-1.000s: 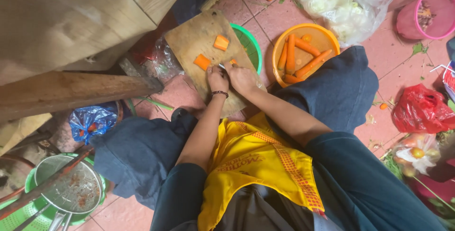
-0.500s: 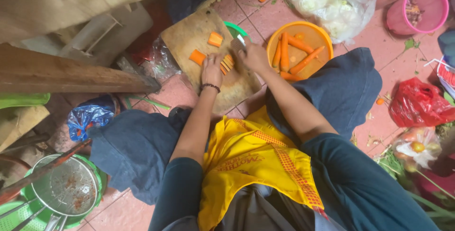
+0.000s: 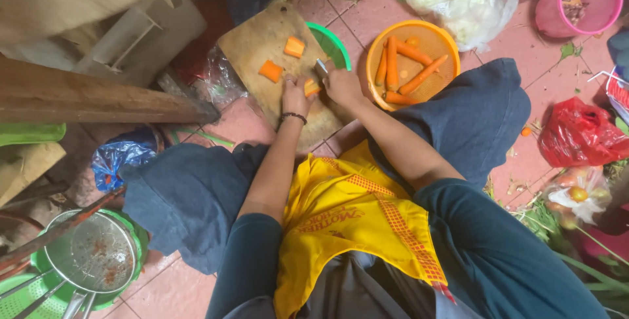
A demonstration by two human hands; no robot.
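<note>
The person wears a dark teal long-sleeved top with both sleeves pushed up above the elbows, and over it a bright yellow apron with an orange checked strap running down its right side and faint printing across the chest. Loose dark blue trousers cover both knees, and grey cloth shows at the near edge below the apron, though what garment it belongs to is hard to tell. A thin dark beaded bracelet circles the wrist of the left hand, while the right hand is bare of any ornament.
</note>
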